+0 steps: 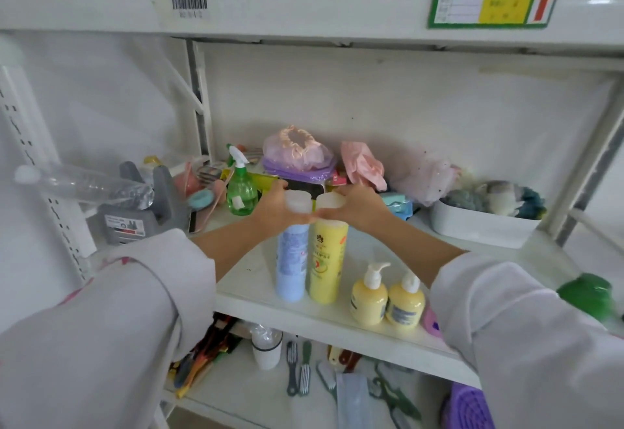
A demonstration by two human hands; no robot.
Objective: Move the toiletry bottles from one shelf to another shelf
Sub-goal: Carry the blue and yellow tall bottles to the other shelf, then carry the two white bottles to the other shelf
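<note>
Two tall bottles stand side by side near the front of the middle shelf [256, 300]. My left hand [275, 207] grips the white cap end of the pale blue bottle [290, 266]. My right hand [358, 204] grips the top of the yellow bottle [326, 260] beside it. The two hands touch each other between the caps. To the right, at the shelf's front edge, stand two short yellow pump bottles [369, 297] [405, 303].
A green spray bottle [241, 189], bagged items [297, 153] and a pink cloth [363, 165] crowd the back of the shelf. A white tray [479, 226] of sponges sits at right. A grey container [141, 212] lies left. Brushes and scissors lie on the shelf below.
</note>
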